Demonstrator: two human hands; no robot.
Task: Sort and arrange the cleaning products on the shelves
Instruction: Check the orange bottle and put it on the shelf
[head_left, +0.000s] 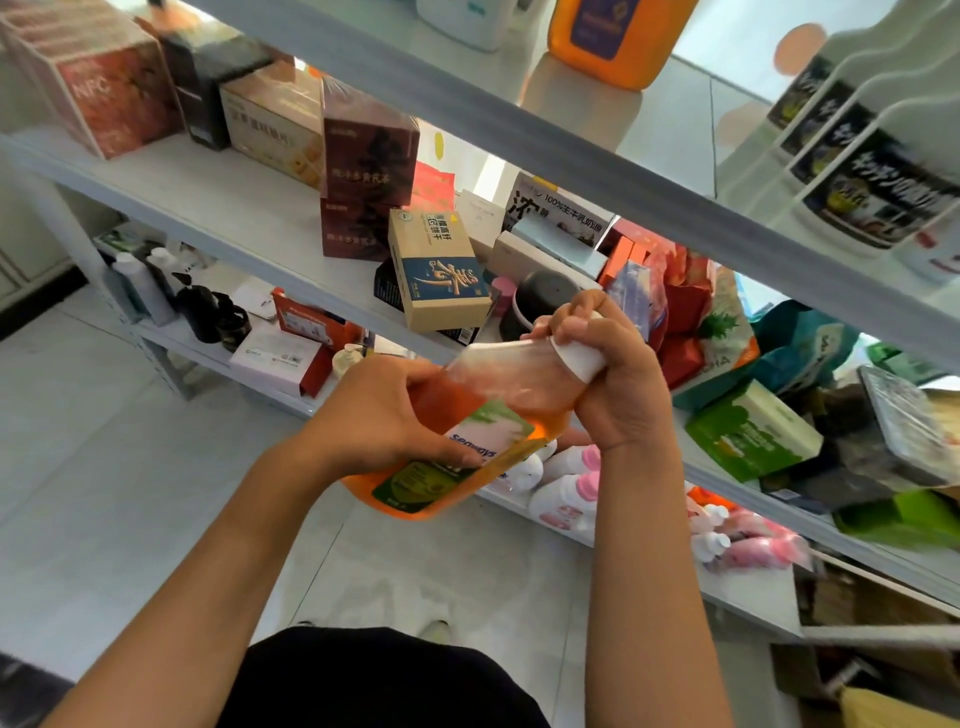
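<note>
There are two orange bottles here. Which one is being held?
The orange bottle with the white cap, tilted between the left hand and right hand. The other orange bottle stands on the top shelf, untouched.

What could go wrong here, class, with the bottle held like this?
1. The right hand grips the white cap of the tilted bottle; if the cap loosens, orange liquid could spill.
2. The left hand holds it in mid-air above the floor; a slip may drop it.

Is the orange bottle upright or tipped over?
Tipped: the orange bottle lies slanted between both hands, white cap up-right in the right hand.
</note>
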